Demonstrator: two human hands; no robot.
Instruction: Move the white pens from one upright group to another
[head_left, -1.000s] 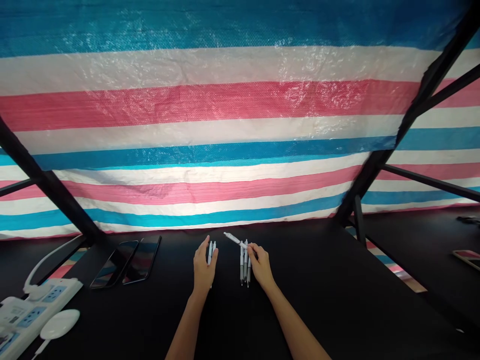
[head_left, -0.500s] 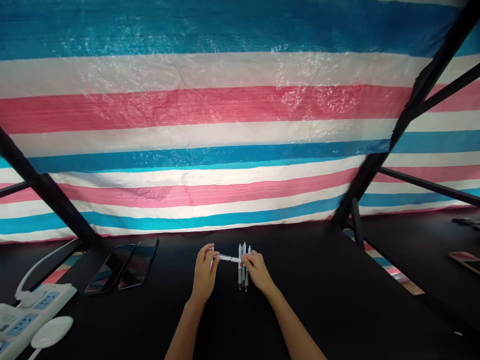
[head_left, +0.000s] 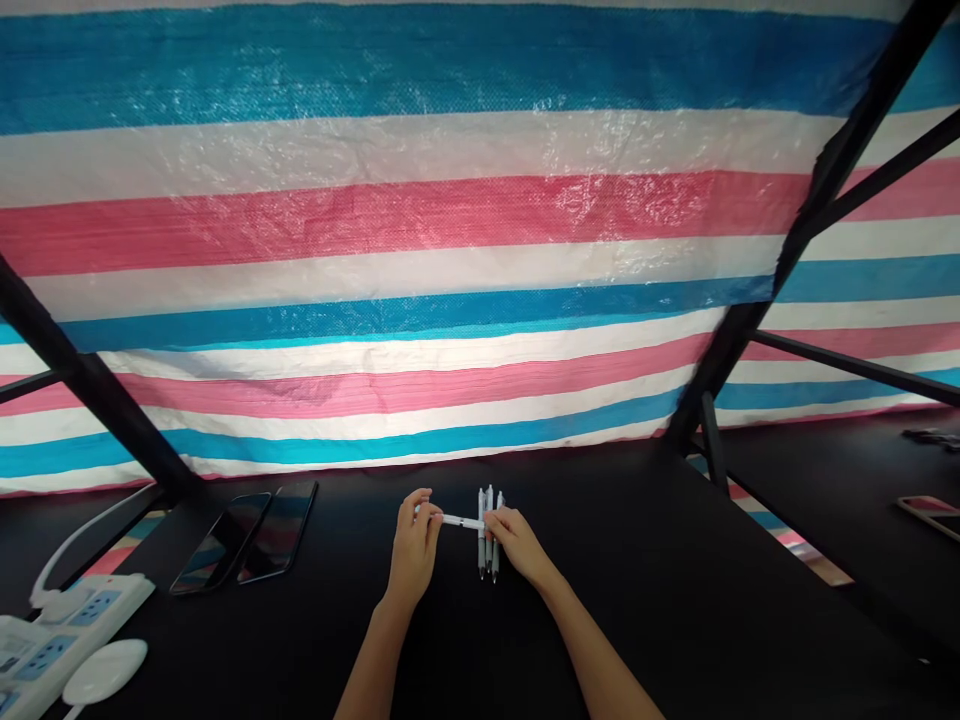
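Note:
A white pen [head_left: 461, 521] is held level between my two hands, above the black table. My left hand [head_left: 415, 540] pinches its left end between thumb and fingers, which partly hide that end. With thumb and fingertips closed, my right hand [head_left: 517, 543] grips the pen's other end. Just under and beside the right fingertips, three white-and-grey pens [head_left: 481, 550] lie side by side on the table, grey grips and dark tips towards me. The held pen crosses over the leftmost of them.
Two dark phones or tablets [head_left: 277, 535] lie on the table at left. A white power strip [head_left: 79, 625] with a cable and a white round-ended device [head_left: 106, 671] sit at the lower left. Black frame bars [head_left: 724, 370] slope on both sides, before a striped sheet [head_left: 420, 215]. Another phone [head_left: 934, 514] lies far right.
My left hand has turned slightly around the pen's left end, and a white piece upright at its fingertips no longer shows. The right hand's grip and the three lying pens look the same.

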